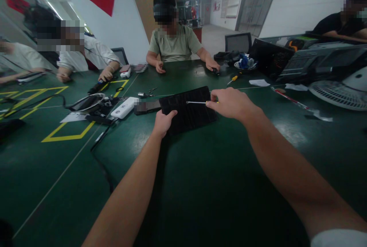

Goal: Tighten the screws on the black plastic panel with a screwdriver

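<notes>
My left hand [165, 121] grips the left edge of a flat black rectangular panel [190, 117], thumb on its front face. The panel is tilted up off the green table; its exact kind is too dark to make out. My right hand [229, 103] is closed on a screwdriver [197, 103] with a thin metal shaft, and a bit of yellow handle shows at the fingers. The shaft lies across the panel's face, pointing left, its tip near the panel's middle. Just left of the panel rests a dark phone-like device [147, 106].
A white box-like device [125, 108], cables and a round-rimmed item [87, 103] lie to the left. Small metal parts [146, 94] and another screwdriver [234, 79] are beyond the panel. A white fan [344, 90] stands right. Several people sit around the table [200, 186].
</notes>
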Demonstrator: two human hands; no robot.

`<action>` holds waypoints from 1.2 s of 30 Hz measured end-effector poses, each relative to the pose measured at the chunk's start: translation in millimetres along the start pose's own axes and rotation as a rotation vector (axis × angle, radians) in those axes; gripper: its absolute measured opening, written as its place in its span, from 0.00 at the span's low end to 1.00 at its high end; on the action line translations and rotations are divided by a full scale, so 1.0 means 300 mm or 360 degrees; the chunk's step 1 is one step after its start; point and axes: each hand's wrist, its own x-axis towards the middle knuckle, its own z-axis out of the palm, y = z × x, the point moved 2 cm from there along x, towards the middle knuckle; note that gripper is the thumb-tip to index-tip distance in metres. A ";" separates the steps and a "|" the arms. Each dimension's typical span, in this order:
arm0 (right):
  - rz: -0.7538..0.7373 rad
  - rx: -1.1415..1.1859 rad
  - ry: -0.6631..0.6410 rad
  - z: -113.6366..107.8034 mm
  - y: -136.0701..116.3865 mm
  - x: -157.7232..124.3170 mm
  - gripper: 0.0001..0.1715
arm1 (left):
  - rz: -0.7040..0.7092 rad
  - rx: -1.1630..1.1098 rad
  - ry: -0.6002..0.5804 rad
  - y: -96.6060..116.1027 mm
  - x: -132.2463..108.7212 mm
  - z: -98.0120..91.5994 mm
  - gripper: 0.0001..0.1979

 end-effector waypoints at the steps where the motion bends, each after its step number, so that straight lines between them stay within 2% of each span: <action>1: -0.0006 -0.0008 0.0013 0.000 0.000 -0.002 0.19 | 0.0001 0.0005 0.0002 0.000 0.000 0.000 0.19; 7: -0.0018 -0.0031 -0.0001 -0.006 0.001 0.000 0.18 | 0.0015 0.0008 0.0012 0.001 -0.001 -0.002 0.19; 12: 0.0048 -0.0035 -0.0225 0.016 0.006 0.015 0.32 | 0.0016 -0.0028 -0.0019 -0.005 0.000 -0.003 0.20; 15: 0.0015 -0.0025 -0.0268 0.024 0.008 0.020 0.34 | 0.0010 -0.0030 -0.0008 -0.009 0.003 -0.006 0.20; 18: -0.0019 -0.0061 -0.0289 0.016 0.017 0.018 0.31 | 0.0008 -0.0023 -0.0010 -0.009 0.003 -0.007 0.20; 22: -0.0084 -0.0060 -0.0370 -0.008 0.043 0.015 0.20 | -0.0004 -0.0028 -0.0021 -0.003 -0.001 -0.006 0.20; 24: -0.0163 -0.0020 -0.0339 -0.021 0.054 0.014 0.18 | -0.0006 -0.0024 -0.0016 -0.001 -0.002 -0.006 0.19; 27: -0.0224 0.0031 -0.0184 -0.035 0.057 0.010 0.17 | 0.0005 -0.0005 -0.0012 -0.005 0.001 -0.008 0.19; 31: -0.0141 0.0059 0.0025 -0.037 0.046 0.004 0.18 | -0.0007 -0.0001 -0.0005 -0.012 0.007 -0.007 0.20; 36: -0.0072 0.0032 0.0153 -0.029 0.045 0.007 0.17 | -0.0006 -0.0028 -0.0020 -0.001 -0.001 -0.003 0.20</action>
